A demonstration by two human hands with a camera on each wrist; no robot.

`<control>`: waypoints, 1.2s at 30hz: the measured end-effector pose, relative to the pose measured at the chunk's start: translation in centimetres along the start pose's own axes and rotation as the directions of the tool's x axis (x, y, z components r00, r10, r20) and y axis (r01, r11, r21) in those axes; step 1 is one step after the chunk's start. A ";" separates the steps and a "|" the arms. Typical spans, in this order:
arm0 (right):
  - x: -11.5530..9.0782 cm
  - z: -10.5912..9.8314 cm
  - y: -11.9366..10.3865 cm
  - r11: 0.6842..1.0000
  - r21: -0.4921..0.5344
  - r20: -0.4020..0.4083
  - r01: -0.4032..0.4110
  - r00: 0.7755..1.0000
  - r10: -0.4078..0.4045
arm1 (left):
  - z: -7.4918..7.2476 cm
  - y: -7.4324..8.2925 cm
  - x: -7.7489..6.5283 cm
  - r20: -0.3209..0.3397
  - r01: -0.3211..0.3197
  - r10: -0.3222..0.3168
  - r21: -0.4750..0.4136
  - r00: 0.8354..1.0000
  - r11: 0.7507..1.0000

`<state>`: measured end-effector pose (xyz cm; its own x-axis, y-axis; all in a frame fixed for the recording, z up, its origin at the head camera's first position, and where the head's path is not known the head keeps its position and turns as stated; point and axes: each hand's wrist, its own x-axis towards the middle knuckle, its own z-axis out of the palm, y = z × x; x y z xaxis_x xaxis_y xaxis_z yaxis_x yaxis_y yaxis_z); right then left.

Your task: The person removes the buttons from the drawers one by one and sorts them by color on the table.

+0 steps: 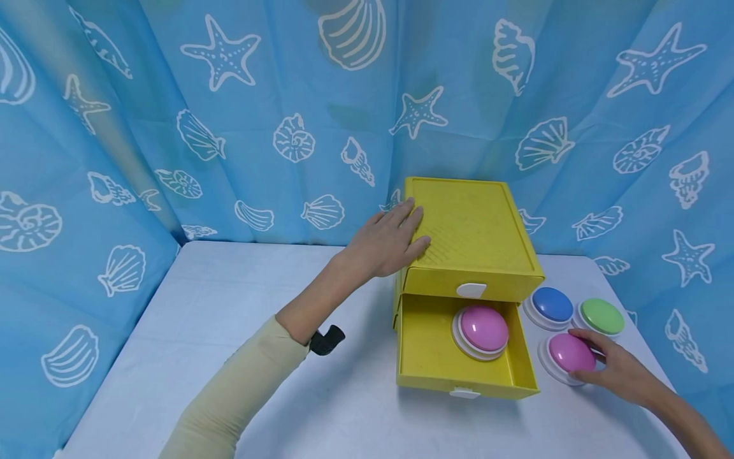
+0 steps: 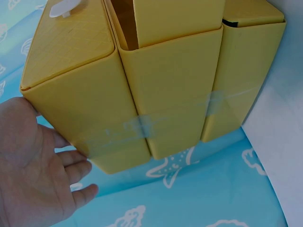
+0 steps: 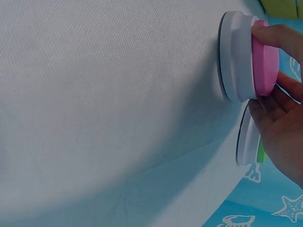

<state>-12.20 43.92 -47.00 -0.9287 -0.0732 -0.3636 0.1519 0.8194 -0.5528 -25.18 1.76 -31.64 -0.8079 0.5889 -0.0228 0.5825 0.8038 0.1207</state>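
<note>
My left hand (image 1: pixel 387 241) rests with extended fingers on the left edge of the top of a yellow drawer cabinet (image 1: pixel 467 217). In the left wrist view its fingers lie along the cabinet's edge. A lower drawer (image 1: pixel 427 357) is pulled out, and a pink push button (image 1: pixel 484 328) with a white base sits inside it. To the right of the cabinet, my right hand (image 1: pixel 622 370) grips a second pink push button (image 1: pixel 571 352) between thumb and fingers. That button's white base (image 3: pixel 234 56) stands close to the white tabletop in the right wrist view.
Behind the gripped button are a blue push button (image 1: pixel 552 303) and a green push button (image 1: pixel 602 315), both on white bases. The white table (image 1: pixel 229 306) extends left of the cabinet. A blue curtain (image 1: pixel 258 127) with white shell and starfish prints surrounds the table's back and sides.
</note>
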 end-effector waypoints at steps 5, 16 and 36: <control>0.1 0.0 0.1 1.000 0.008 0.002 -0.006 1.000 0.006 | -0.1 0.0 0.0 0.004 0.001 -0.001 0.000 1.000 1.000; -0.5 -0.6 -1.0 0.999 0.001 -0.038 0.033 0.999 -0.033 | 0.1 0.1 0.0 0.011 0.000 0.000 -0.017 1.000 1.000; -3.2 -1.6 -10.8 0.930 0.046 -0.285 0.364 0.897 -0.337 | 0.1 0.0 0.0 0.002 -0.002 0.002 -0.023 1.000 1.000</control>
<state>-11.39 36.23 -38.70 -0.9809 -0.1799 0.0741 -0.1815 0.7095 -0.6809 -25.19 1.75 -31.74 -0.8064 0.5908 -0.0248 0.5820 0.8004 0.1434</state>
